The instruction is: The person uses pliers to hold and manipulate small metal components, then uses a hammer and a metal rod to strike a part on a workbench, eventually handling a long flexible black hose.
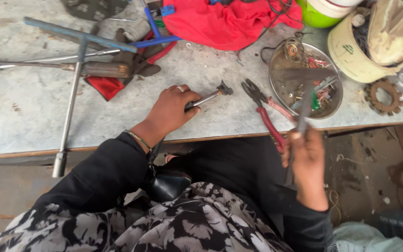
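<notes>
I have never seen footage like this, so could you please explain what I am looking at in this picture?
It is one view from a camera on a person's head, looking down at their own two bare hands at a grey workbench. The left hand grips a metal tool lying on the bench. The right hand holds up a thin, blurred tool over a round metal dish of small parts. Between the hands lie red-handled pliers. Farther back are a T-shaped wrench, a red cloth and a rusty gear.
</notes>
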